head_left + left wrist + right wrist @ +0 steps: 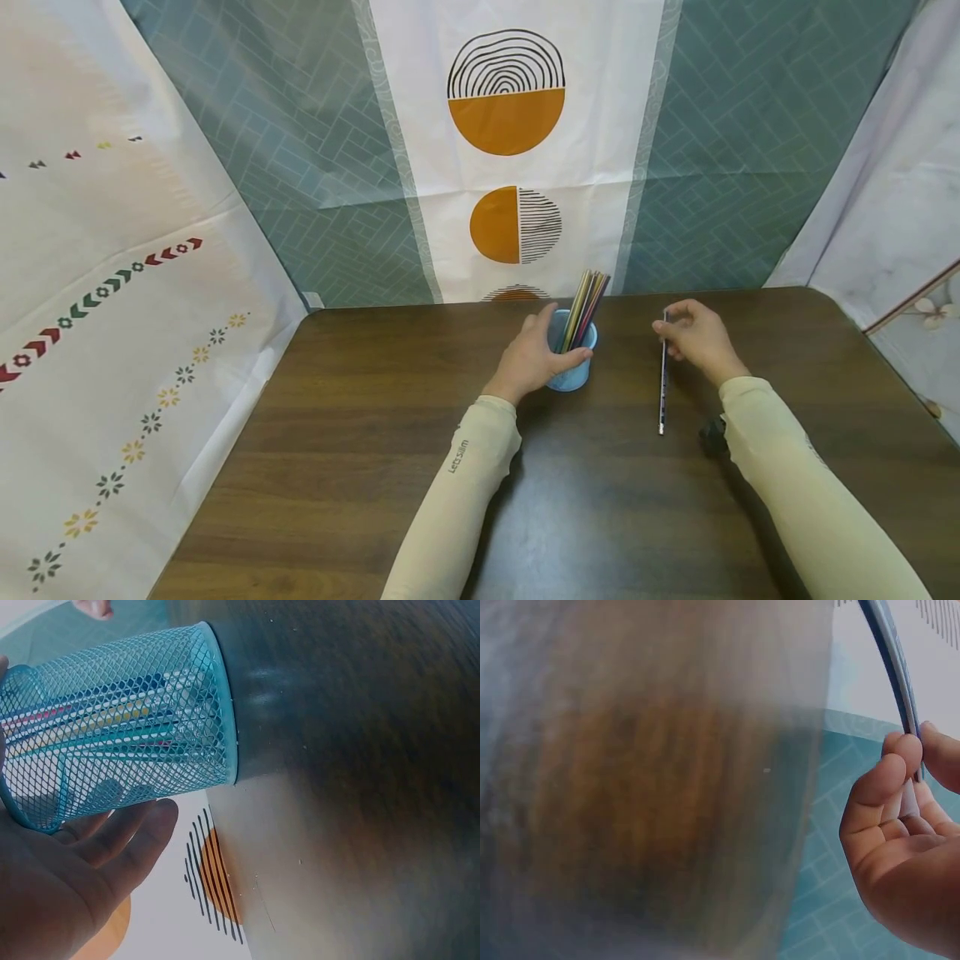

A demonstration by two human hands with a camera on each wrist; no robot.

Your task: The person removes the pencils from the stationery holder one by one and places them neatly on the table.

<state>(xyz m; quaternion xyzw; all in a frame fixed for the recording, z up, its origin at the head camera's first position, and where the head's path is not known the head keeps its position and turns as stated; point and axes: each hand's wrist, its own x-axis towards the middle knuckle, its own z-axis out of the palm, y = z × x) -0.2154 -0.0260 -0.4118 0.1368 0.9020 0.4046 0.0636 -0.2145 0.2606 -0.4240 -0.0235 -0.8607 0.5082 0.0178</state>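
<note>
A light blue mesh pencil cup (570,379) stands upright near the table's far edge. Several pencils (582,310) lean inside it, and their lower ends show through the mesh in the left wrist view. My left hand (531,357) holds the cup from its left side, thumb across the front and fingers round the back. To the right of the cup, my right hand (699,337) pinches a single dark pencil (663,387) close to one end, between thumb and fingertips. That pencil's other end points toward me, apart from the cup.
The brown wooden table (360,467) has a far edge just behind the cup. A patterned curtain (517,171) hangs behind it, with white cloths at both sides. A small dark object (712,437) shows beneath the right wrist.
</note>
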